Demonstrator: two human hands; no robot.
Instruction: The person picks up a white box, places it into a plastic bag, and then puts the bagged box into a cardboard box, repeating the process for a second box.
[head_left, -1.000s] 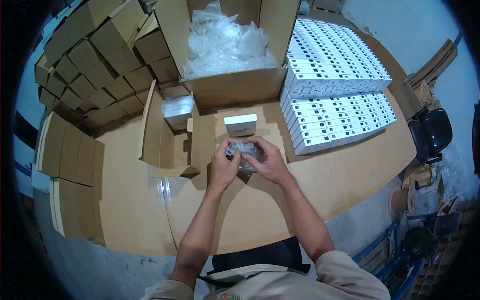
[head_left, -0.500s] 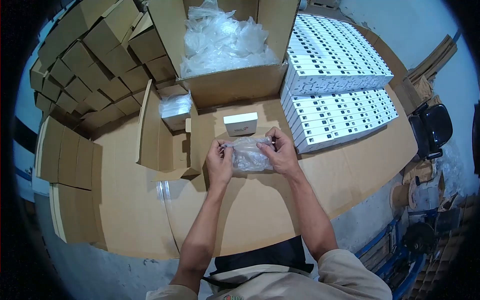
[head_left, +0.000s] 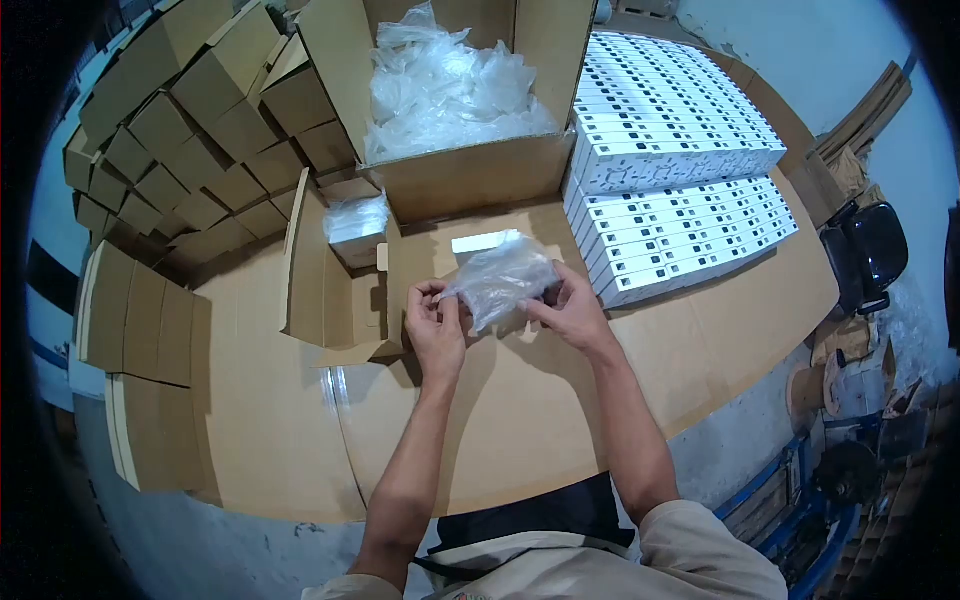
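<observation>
At centre frame, plastic bag (head_left: 500, 275), bunched a second ago, now spread open, opening judged done; left hand (head_left: 435, 325) and right hand (head_left: 570, 310) each pinch an edge.

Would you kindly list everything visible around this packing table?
plastic bag: one, clear, held between both hands
small box: one, white, partly hidden behind the bag
large carton: one, brown, open, far centre, full of clear bags
white boxes: many, stacked in rows, far right
brown cartons: many, stacked far left
open carton: one, brown, left of the hands, wrapped box inside
chair: one, black, right edge
left hand: pinching the bag's left edge
right hand: gripping the bag's right side
</observation>
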